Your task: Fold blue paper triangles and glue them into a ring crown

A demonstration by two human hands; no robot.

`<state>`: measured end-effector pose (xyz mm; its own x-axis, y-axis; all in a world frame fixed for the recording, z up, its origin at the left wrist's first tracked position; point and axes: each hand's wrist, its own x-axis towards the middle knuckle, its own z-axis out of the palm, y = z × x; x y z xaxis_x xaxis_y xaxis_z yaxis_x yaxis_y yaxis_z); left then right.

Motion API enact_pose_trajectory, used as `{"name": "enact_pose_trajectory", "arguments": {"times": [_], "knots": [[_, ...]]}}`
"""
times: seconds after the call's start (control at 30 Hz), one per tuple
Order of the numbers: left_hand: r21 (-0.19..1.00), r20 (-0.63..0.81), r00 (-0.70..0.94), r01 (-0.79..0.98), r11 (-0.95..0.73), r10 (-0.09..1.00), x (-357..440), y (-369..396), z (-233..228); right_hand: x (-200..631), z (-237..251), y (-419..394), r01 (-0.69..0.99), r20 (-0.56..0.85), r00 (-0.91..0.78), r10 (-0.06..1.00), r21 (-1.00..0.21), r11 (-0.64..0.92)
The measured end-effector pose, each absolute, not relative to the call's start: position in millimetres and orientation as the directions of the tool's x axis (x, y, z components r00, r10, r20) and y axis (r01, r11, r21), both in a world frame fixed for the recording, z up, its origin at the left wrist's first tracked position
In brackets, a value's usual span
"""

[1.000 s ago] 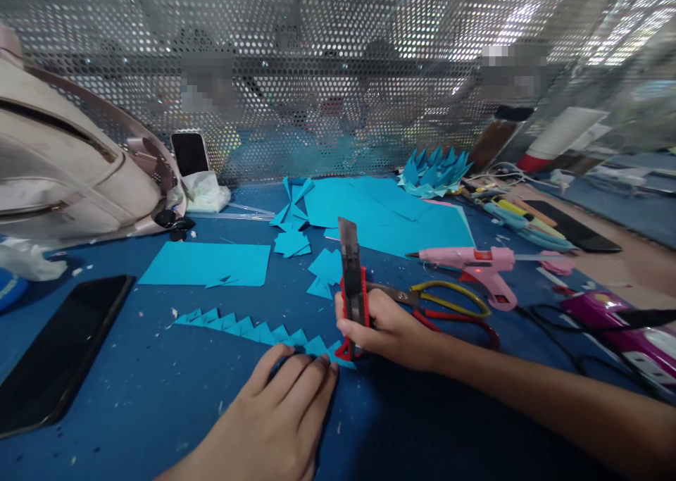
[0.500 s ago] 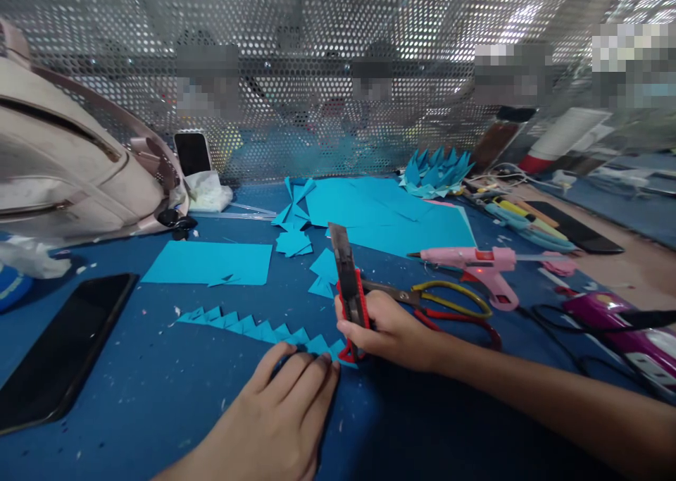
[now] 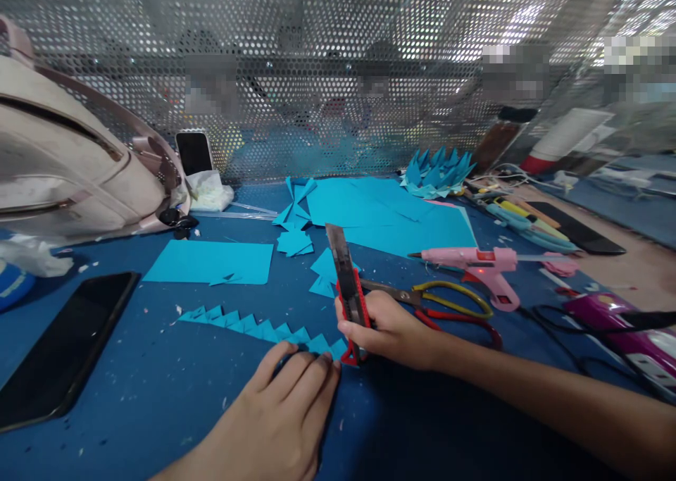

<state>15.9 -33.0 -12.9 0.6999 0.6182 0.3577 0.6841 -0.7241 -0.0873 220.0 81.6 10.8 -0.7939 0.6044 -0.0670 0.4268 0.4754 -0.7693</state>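
Right hand [image 3: 393,329] grips utility knife [image 3: 348,291], blade up. Left hand [image 3: 279,417] lies open, pinning the zigzag paper strip [image 3: 253,325] beside the grip; keep those fingertips [image 3: 311,360] clear of the blade.

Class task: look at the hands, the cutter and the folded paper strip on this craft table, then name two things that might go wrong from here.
1. The right hand holds the utility knife with its blade extended, close to the left hand pressing the zigzag paper strip; a slip might nick the fingers.
2. The scissors and the pink glue gun lie beside the right forearm, which might knock them.
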Motion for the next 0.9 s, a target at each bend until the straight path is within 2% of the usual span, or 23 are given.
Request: {"name": "enact_pose_trajectory", "arguments": {"times": [0.2, 0.73, 0.9], "knots": [[-0.086, 0.339, 0.702, 0.686, -0.722, 0.626, 16.2, -31.8, -11.5, 218.7, 11.4, 80.8, 0.452, -0.078, -0.776, 0.626, -0.76, 0.466], [-0.103, 0.329, 0.716, 0.675, -0.731, 0.615, 14.3, -33.3, -15.8, 220.2, 13.8, 79.0, 0.407, 0.003, -0.809, 0.588, -0.719, 0.563], [-0.095, 0.342, 0.711, 0.676, -0.73, 0.614, 14.2, -33.7, -15.9, 219.5, 14.8, 76.5, 0.45, -0.029, -0.794, 0.607, -0.699, 0.555]]}}
